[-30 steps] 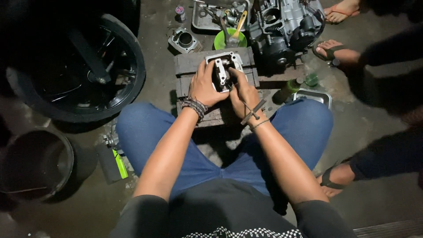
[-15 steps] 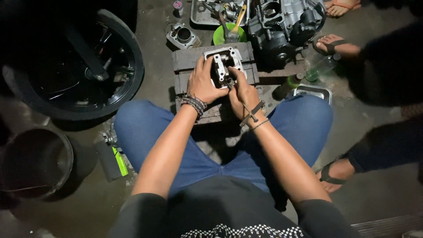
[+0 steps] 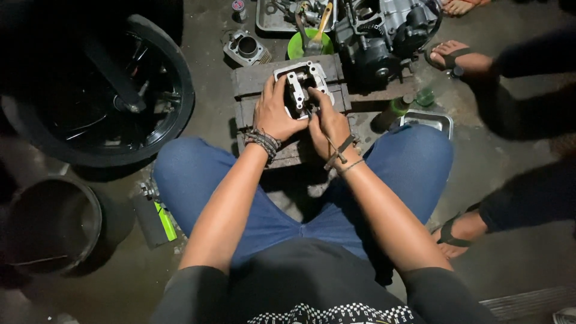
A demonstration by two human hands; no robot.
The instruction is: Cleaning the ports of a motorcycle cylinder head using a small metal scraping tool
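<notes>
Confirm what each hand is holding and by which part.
Left hand grips the grey metal engine part by its left side, on the wooden block. Right hand pinches at its lower middle; any tool there cannot be told.

Beside the grey wooden block [image 3: 258,78]: a bright green bowl [image 3: 300,47], silver-grey cylinder head [image 3: 298,84], blue jeans [image 3: 198,174] below, black wheel [image 3: 102,90] left.

Bystander's foot in a dark sandal [image 3: 459,60], upper right beside the dark engine block [image 3: 384,36]: drawn back since a second ago, when it was stretched out flat toward the wooden pallet block [image 3: 258,78]; the leg above it has been shifted inward. Right hand [image 3: 329,123]: fingers are now curled closer onto the lower edge of the grey metal cylinder head [image 3: 300,87]. Left hand [image 3: 275,111]: seen slightly turned on that part's left side.
</notes>
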